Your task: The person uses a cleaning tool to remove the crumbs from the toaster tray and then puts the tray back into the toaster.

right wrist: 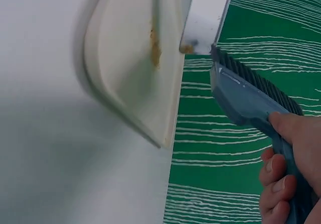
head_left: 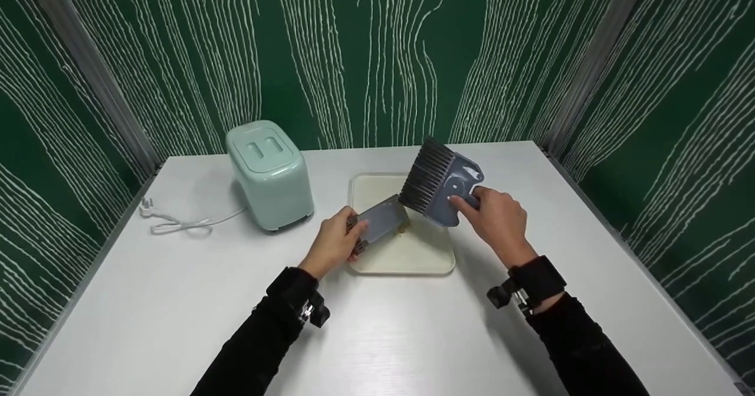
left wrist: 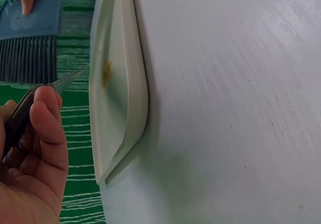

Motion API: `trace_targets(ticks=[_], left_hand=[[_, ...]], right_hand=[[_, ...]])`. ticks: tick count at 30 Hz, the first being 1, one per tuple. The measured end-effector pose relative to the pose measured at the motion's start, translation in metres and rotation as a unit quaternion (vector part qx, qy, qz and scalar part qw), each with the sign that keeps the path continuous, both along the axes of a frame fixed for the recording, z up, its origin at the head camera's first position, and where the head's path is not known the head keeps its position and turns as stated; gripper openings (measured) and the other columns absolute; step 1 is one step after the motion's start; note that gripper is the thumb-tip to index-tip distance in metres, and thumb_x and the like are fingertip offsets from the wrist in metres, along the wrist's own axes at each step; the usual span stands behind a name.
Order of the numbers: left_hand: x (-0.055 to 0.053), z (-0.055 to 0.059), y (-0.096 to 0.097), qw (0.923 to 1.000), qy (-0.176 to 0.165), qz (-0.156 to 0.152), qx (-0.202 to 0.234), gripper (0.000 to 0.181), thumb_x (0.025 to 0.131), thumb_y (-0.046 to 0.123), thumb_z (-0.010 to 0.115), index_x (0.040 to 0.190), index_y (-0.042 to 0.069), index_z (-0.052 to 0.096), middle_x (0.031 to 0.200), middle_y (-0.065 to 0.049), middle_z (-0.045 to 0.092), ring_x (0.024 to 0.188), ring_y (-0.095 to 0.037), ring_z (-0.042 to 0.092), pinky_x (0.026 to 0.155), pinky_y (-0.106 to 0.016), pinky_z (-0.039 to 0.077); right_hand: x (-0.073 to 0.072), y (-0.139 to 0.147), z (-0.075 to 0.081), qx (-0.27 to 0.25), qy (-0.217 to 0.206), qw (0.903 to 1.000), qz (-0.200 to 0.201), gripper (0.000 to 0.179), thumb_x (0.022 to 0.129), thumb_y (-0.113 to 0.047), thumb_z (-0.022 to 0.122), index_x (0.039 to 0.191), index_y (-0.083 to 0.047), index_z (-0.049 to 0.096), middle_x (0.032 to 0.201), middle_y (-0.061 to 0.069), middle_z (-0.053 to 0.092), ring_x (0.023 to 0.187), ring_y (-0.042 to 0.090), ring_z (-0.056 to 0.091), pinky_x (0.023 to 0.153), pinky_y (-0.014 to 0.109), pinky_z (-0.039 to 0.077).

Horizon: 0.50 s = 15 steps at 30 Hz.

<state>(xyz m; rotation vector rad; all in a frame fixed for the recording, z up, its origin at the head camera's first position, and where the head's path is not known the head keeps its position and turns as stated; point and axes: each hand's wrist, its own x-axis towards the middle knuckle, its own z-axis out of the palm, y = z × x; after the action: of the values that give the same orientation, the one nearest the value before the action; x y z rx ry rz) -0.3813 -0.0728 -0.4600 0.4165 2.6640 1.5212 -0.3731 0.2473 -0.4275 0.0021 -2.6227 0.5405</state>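
My left hand (head_left: 336,239) pinches one end of a flat grey metal tray (head_left: 382,222), like a toaster's crumb tray, holding it tilted with its far end over the cream serving tray (head_left: 383,266). A wide blue-grey brush (head_left: 451,192) with dark bristles (head_left: 426,174) is gripped by the handle in my right hand (head_left: 501,222), thumb pressed on its flat body. One corner of the bristles is right at the metal tray's far end. Brown crumbs (right wrist: 155,48) lie in a small heap on the serving tray, and a small clump (right wrist: 187,48) clings to the metal tray's end.
A mint-green toaster (head_left: 271,177) with two slots stands at the back left of the white table (head_left: 377,337). Its white cord (head_left: 194,223) and plug lie to its left. Green walls with white streaks (head_left: 389,59) enclose the back and sides.
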Motion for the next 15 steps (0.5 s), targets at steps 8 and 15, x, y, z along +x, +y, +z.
trace_targets(ticks=[8, 15], left_hand=[[0.0, 0.002, 0.003, 0.9999, 0.008, -0.008, -0.002, 0.022, 0.111, 0.028, 0.062, 0.112, 0.006, 0.059, 0.081, -0.008, 0.064, 0.051, -0.009, 0.063, 0.049, -0.027, 0.059], [0.001, 0.002, 0.002, 0.9994, 0.023, -0.024, -0.007, 0.021, 0.112, 0.027, 0.06, 0.115, 0.006, 0.059, 0.083, -0.007, 0.064, 0.051, -0.009, 0.061, 0.05, -0.026, 0.057]], right_hand=[[-0.001, -0.016, 0.001, -0.034, -0.027, 0.9985, 0.034, 0.05, 0.099, -0.054, 0.073, 0.074, -0.016, 0.053, 0.065, -0.003, 0.044, 0.061, 0.021, 0.049, 0.053, 0.034, 0.03], [-0.004, -0.015, -0.006, -0.007, -0.008, 0.9999, 0.008, 0.055, 0.097, -0.055, 0.075, 0.069, -0.018, 0.045, 0.061, -0.003, 0.039, 0.058, 0.023, 0.05, 0.05, 0.034, 0.028]])
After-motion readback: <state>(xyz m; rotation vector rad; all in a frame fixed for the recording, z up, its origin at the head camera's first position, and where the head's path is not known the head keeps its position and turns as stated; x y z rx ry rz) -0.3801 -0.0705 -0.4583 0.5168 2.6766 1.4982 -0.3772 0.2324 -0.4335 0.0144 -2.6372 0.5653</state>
